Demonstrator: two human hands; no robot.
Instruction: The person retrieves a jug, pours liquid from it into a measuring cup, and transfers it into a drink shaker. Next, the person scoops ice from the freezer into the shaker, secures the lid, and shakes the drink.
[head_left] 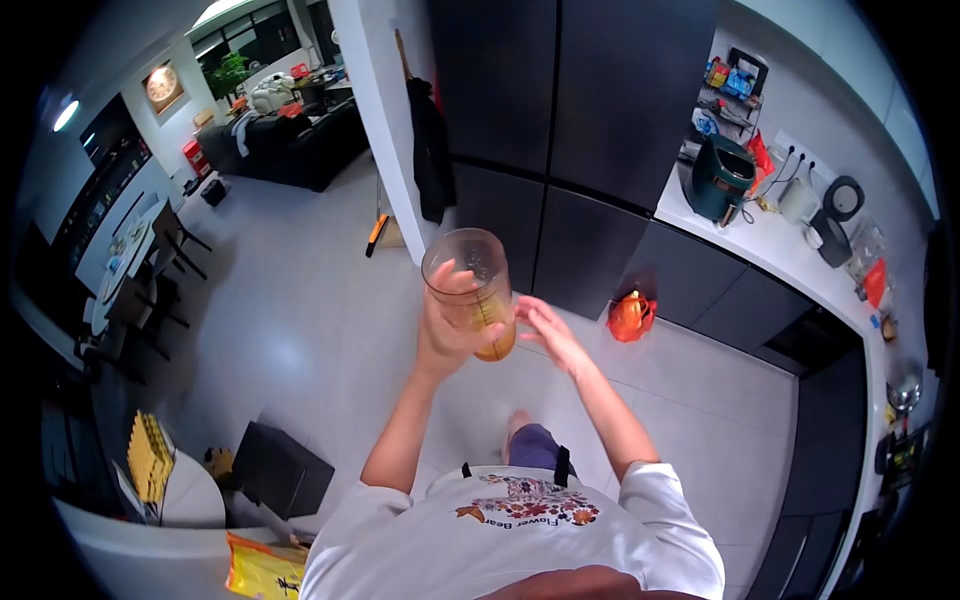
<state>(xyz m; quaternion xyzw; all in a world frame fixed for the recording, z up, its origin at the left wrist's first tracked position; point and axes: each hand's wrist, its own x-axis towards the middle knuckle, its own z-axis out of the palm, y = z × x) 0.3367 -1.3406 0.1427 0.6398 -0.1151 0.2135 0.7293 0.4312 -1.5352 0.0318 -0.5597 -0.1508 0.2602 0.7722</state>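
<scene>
A tall see-through measuring jar [492, 312] with printed scale lines is held out in front of my body, tilted. Some amber liquid lies in its lower part. Wrapped round the jar's side is my left hand [446, 335], with fingers showing through the clear wall. My right hand [552, 335] is just to the right of the jar, fingers stretched out and apart. Its fingertips come close to the jar's wall; whether they touch it I cannot tell.
Tall dark cabinets [560, 110] stand ahead. A red-orange bag [632, 316] sits on the floor by them. Along the right runs a white counter [775, 245] with a dark green air fryer [720, 180] and a kettle [799, 203]. A black box [282, 470] stands at lower left.
</scene>
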